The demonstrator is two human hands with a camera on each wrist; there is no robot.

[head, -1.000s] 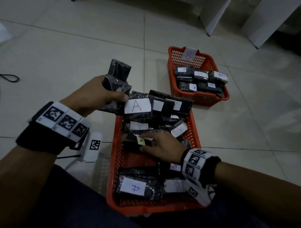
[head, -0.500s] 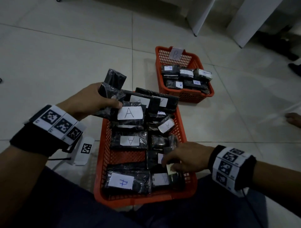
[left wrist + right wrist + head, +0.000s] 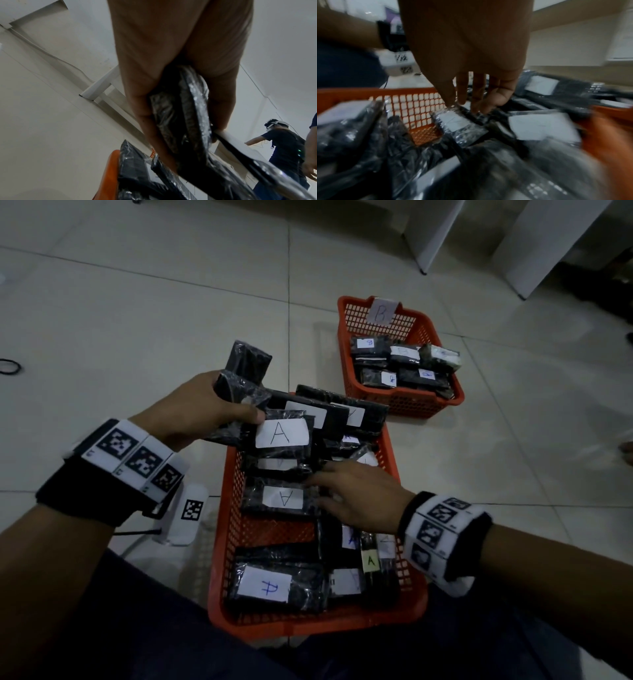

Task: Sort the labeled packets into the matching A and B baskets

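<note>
While the left hand [image 3: 191,412] grips a bunch of black packets [image 3: 239,378] at the far left corner of the near orange basket [image 3: 233,529], the right hand [image 3: 356,498] reaches in, fingers [image 3: 477,94] straight and loose, touching an A packet [image 3: 281,498]. Farther off sits the B basket [image 3: 349,364], holding packets.

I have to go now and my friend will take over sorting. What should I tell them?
Left hand grips a bunch of black packets above the near basket's far left corner.
Right hand is open, fingers reaching over the A packets inside it.
B basket farther off holds B packets.
Left: sort the held bunch by label, and check the near basket.
</note>
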